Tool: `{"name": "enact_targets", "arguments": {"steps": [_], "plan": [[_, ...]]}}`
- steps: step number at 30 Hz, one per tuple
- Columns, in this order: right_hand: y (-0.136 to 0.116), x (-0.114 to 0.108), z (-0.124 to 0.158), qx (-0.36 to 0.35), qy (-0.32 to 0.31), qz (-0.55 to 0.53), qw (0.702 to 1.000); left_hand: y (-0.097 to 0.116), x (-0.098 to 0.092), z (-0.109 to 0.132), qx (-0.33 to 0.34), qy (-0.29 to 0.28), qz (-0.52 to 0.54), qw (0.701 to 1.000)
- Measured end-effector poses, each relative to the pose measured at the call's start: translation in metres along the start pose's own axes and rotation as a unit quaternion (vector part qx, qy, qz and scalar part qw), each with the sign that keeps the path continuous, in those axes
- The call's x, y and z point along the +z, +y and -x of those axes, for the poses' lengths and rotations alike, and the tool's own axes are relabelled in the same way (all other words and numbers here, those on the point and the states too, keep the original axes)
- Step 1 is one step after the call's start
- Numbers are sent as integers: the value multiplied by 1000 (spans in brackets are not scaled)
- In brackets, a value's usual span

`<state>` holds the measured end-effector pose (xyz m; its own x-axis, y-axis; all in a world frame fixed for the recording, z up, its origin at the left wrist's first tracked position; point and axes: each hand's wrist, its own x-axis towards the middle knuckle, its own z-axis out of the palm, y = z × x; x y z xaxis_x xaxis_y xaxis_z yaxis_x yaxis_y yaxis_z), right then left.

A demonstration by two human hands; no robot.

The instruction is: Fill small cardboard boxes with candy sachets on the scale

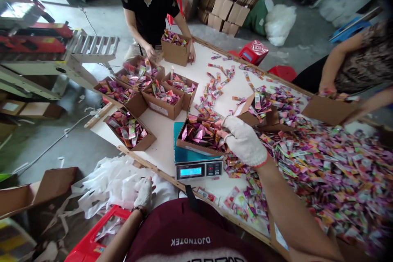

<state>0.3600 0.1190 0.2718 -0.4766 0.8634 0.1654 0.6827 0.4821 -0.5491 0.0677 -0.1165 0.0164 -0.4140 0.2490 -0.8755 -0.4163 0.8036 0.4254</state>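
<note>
My right hand [245,141], in a white knit glove with bare fingertips, is at the right end of an open cardboard box [193,147]. Its fingers curl together over the small wrapped packets [199,129] filling that box; whatever they pinch is too small to make out. Beneath the box is a digital scale [199,169] with a teal platform and lit blue display, its digits blurred. Down by the table's near edge, my gloved left hand [144,194] hangs with fingers apart and nothing in it, beside white plastic bags [110,186].
Several packet-filled boxes [132,131] stand at left on the table [162,129]. A large packet heap [337,172] covers its right side. Two people handle boxes: one person [150,4] across, another [350,61] at right. A red stool [98,233] stands at lower left, a roller conveyor [92,45] beyond.
</note>
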Motion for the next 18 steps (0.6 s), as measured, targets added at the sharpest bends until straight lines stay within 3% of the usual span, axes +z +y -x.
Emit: {"name": "enact_targets", "arguments": {"steps": [4, 8, 10, 12, 14, 16, 18], "plan": [[-1, 12, -12, 8, -93, 85, 992, 1, 0, -1, -3, -29, 18, 999], [5, 41, -21, 23, -235, 197, 951, 6, -3, -9, 9, -10, 20, 1000], [10, 48, -22, 9, -261, 193, 946, 7, -5, -13, 14, -6, 17, 1000], [19, 44, -17, -9, -234, 121, 965, 5, -6, -17, 24, -9, 19, 999], [34, 30, -6, 19, -151, 36, 988, 2, -8, -22, 31, -14, 25, 999], [54, 15, 12, 110, -54, 27, 992, -2, -9, -25, 30, -21, 23, 999], [73, 4, 38, 204, -15, 92, 975, -6, -11, -28, 17, -23, 8, 1000]]}}
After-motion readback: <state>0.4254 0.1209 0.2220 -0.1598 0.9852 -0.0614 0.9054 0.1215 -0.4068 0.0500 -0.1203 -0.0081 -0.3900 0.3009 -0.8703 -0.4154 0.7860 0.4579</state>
